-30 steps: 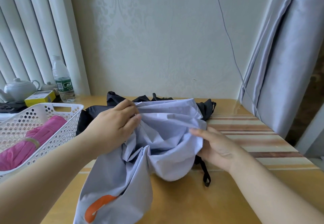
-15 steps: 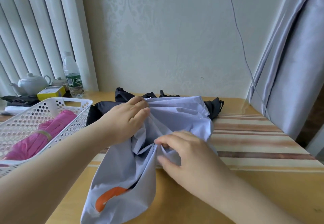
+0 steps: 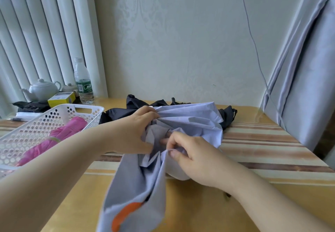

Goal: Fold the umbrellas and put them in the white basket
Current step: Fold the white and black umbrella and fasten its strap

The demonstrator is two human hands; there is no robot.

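- Left hand [image 3: 134,132] bunching the lilac umbrella [image 3: 190,121] mid-table, fingers curled into the gathered cloth.
- Right hand [image 3: 195,159] just beside it, thumb and fingers pinching a fold of the same cloth.
- Lilac canopy crumpled between both hands, one long flap trailing down toward the near edge, orange patch [image 3: 126,213] on that flap.
- Black umbrella [image 3: 137,104] lying behind and partly under the lilac one, its cloth poking out left and right.
- Basket [image 3: 59,115] at left on the table [image 3: 272,150], white and perforated, near the left forearm.
- Pink umbrella [image 3: 54,141] already folded, lying inside the basket.
- Bottle [image 3: 83,83] upright at the back left, by the blinds [image 3: 36,41].
- Teapot [image 3: 42,89] left of the bottle, yellow box [image 3: 61,98] in front of it.
- Cable [image 3: 253,41] hanging down the wall from a socket, curtain [image 3: 308,59] at right.
- Striped mat [image 3: 262,137] under the right part of the heap.
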